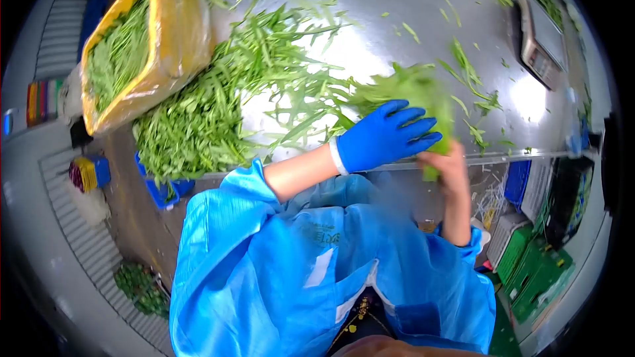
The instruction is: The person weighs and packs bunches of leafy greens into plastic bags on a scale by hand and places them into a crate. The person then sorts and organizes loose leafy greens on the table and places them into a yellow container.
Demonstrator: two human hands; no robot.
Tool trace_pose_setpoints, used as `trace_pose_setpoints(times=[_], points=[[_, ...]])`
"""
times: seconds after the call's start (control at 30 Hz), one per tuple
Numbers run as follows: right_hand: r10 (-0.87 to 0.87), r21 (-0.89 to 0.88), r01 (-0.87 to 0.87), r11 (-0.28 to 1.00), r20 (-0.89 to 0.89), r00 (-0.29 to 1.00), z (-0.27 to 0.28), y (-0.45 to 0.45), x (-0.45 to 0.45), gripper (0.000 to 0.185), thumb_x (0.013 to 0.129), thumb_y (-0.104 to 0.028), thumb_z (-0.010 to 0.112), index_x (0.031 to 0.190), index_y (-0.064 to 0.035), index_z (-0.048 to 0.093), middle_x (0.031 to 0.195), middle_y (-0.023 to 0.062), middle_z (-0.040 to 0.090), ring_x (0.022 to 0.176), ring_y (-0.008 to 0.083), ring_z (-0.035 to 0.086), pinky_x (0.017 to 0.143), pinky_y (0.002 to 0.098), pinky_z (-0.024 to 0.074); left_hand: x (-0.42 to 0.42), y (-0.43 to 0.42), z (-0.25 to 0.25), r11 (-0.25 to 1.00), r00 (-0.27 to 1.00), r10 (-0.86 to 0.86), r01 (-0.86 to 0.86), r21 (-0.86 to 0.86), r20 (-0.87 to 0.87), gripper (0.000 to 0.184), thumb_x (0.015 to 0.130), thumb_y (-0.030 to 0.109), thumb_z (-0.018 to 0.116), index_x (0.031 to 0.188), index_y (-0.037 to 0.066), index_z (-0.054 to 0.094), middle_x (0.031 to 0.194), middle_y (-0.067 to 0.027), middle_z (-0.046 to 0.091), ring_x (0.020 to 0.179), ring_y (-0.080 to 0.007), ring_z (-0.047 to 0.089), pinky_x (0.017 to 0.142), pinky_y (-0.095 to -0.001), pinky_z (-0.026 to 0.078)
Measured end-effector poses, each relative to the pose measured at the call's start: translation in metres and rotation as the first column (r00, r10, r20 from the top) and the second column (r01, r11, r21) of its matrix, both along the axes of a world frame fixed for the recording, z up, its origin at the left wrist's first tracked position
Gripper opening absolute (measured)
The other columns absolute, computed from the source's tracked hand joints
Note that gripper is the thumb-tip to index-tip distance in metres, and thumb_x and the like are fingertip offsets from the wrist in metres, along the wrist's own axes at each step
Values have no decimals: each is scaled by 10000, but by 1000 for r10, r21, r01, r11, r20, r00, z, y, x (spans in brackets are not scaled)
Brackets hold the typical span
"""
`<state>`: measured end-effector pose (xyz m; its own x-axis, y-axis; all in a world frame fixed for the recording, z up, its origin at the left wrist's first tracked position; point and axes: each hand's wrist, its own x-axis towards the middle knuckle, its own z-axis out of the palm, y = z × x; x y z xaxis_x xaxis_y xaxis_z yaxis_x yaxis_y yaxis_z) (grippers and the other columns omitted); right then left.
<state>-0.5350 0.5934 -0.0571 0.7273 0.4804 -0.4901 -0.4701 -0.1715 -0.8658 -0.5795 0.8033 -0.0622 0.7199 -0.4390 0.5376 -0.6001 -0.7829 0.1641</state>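
Observation:
A bunch of long-leaved greens (423, 89), blurred by motion, is above the front edge of the metal table. My bare right hand (450, 162) is closed around its lower end, and a bit of green pokes out below the fingers. My left hand (390, 135), in a blue glove, lies against the near side of the bunch with its fingers stretched and apart. To the left, a large heap of loose greens (198, 122) spreads over the table, and thin stems trail from it toward my left hand.
A yellow plastic-wrapped crate (155, 53) with greens inside is tipped on its side at the upper left. A weighing scale (544, 43) stands at the right. Scattered sprigs (466, 69) lie on the metal table (370, 20). Green crates (539, 284) are below right.

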Motion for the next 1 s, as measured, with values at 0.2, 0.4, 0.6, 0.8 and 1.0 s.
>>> trace_pose_setpoints(times=[0.2, 0.4, 0.6, 0.8, 1.0], points=[[-95, 126, 129, 984, -243, 965, -47, -10, 48, 246, 748, -83, 731, 941, -6, 599, 763, 63, 603, 608, 154, 577, 555, 282, 482, -32, -7, -67, 958, 861, -22, -127, -257, -508, 454, 725, 173, 716, 1169, 110, 645, 982, -100, 657, 888, -285, 610, 745, -400, 487], [-282, 85, 279, 957, 23, 959, 13, 3, 68, 277, 748, -85, 746, 976, -23, 600, 794, 49, 622, 635, 145, 591, 573, 269, 488, -14, -19, -65, 656, 458, -468, -393, -645, -755, 360, 911, 164, 600, 1260, 73, 596, 1099, -127, 682, 920, -205, 671, 849, -339, 520], [-170, -100, 169, 980, 0, 985, -79, 10, 31, 376, 748, -92, 760, 1070, -14, 583, 941, 70, 647, 791, 153, 621, 687, 294, 499, 36, -49, -140, -185, 332, -904, -872, -453, -269, 454, 932, 213, 606, 1319, 2, 497, 1230, -111, 598, 1099, -190, 586, 935, -330, 481], [-180, 22, 214, 977, -460, 870, -157, -21, 18, 425, 811, -142, 708, 1178, 9, 559, 1010, 79, 644, 947, 169, 597, 854, 301, 463, 28, -68, -185, -85, 172, -886, -973, -213, -431, 447, 946, 279, 575, 1289, -1, 512, 1159, -114, 627, 1032, -214, 613, 891, -322, 498], [-222, 73, 300, 951, -511, 830, -154, -46, 35, 357, 844, -195, 565, 1132, 14, 592, 1077, 108, 652, 993, 171, 592, 892, 290, 436, 29, -63, -177, -187, 228, -934, -968, -168, -276, 587, 940, 400, 539, 1367, 9, 440, 1283, -173, 570, 1095, -281, 593, 992, -386, 447]])
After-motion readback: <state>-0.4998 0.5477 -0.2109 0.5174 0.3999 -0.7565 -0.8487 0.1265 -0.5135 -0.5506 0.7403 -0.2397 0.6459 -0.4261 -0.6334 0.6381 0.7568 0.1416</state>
